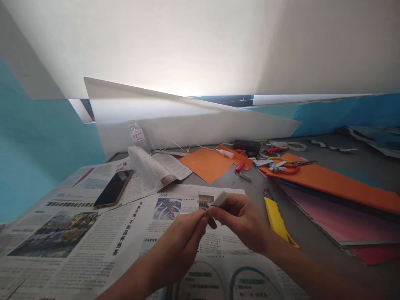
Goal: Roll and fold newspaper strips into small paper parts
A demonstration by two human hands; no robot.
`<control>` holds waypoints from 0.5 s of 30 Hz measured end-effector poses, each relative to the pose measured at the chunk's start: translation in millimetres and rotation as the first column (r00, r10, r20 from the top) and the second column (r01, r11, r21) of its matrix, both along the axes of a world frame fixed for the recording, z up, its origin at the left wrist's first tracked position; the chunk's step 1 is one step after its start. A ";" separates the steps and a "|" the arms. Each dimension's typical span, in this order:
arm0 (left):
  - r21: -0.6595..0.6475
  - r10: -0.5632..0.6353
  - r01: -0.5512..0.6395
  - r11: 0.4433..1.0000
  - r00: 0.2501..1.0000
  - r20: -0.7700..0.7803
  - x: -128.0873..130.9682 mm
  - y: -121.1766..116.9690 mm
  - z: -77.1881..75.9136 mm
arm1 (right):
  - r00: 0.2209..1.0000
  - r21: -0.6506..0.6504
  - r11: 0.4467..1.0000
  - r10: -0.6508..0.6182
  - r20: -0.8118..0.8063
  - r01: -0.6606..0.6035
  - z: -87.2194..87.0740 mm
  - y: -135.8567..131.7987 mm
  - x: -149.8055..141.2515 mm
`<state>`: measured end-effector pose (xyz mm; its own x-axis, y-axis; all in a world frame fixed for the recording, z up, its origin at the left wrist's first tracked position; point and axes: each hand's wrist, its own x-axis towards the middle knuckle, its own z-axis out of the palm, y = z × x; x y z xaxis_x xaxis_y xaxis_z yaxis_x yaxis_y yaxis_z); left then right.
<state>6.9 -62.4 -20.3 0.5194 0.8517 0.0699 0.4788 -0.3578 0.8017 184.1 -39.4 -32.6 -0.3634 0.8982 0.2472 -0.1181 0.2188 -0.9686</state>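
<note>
My left hand (184, 237) and my right hand (240, 221) meet above the newspaper (93, 246), fingertips almost touching. My right hand pinches a small grey block (219, 199) between thumb and fingers. The fingertips of my left hand are pressed together on a tiny piece at the block's lower end; I cannot make out what it is. A yellow utility knife (276, 218) lies on the table just right of my right wrist.
A phone (113, 188) lies on the newspaper at left, a water bottle (137, 135) behind it. Orange sheets (208, 163), red-handled scissors (286, 166), a black box (246, 146) and stacked coloured paper (337, 208) lie to the right. White card leans against the back wall.
</note>
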 end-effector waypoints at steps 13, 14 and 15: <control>-0.357 0.079 0.001 0.934 0.975 0.210 -4.5 1.8 -3.8 | 0.977 -0.011 0.977 -0.213 0.001 0.213 12.6 2.2 14.7; -0.399 0.083 0.022 0.917 0.966 0.245 -4.7 2.7 -5.1 | 0.979 -0.005 0.979 -0.206 -0.007 0.206 13.1 2.3 15.4; -0.434 0.084 0.047 0.899 0.957 0.277 -4.8 3.9 -6.0 | 0.980 -0.001 0.980 -0.200 -0.012 0.200 13.2 2.4 15.8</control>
<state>2.2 -58.5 -26.3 0.5171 0.8396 -0.1662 0.2126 0.0621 0.9752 199.8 -36.9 -19.5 -0.1732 0.9526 0.2503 -0.0837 0.2390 -0.9674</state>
